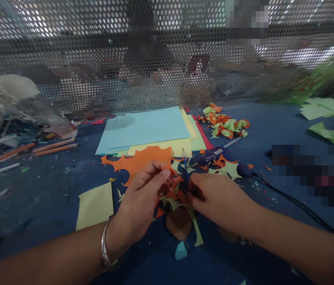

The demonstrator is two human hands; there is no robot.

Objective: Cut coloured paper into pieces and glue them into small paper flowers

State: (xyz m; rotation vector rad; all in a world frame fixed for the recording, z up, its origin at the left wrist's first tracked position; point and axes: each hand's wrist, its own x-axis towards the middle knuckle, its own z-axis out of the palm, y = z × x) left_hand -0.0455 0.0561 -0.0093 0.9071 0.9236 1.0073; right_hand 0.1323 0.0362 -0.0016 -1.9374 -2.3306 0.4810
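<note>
My left hand (pixel 141 198), with a silver bangle at the wrist, has its thumb and forefinger pinched together above orange paper scraps (pixel 171 192). Whatever lies between those fingertips is too small or hidden to name. Just behind them is a large orange sheet (pixel 149 156) with a scalloped cut edge. My right hand (pixel 214 194) is closed, its fingers curled low over the scraps; what they hold is hidden. A thin blue pointed stick (pixel 185 163), like a pencil or brush, reaches to its fingertips. Pale green cut scraps (pixel 174 204) lie below the hands.
Stacked coloured sheets (pixel 146 128) lie ahead, beside curled orange and green paper pieces (pixel 226 122). A dark blue glue gun (pixel 210 157) and a black cable (pixel 291 200) lie right. Orange sticks (pixel 55 149) and a yellow paper (pixel 95 206) are left. A perforated metal panel (pixel 95 83) stands behind.
</note>
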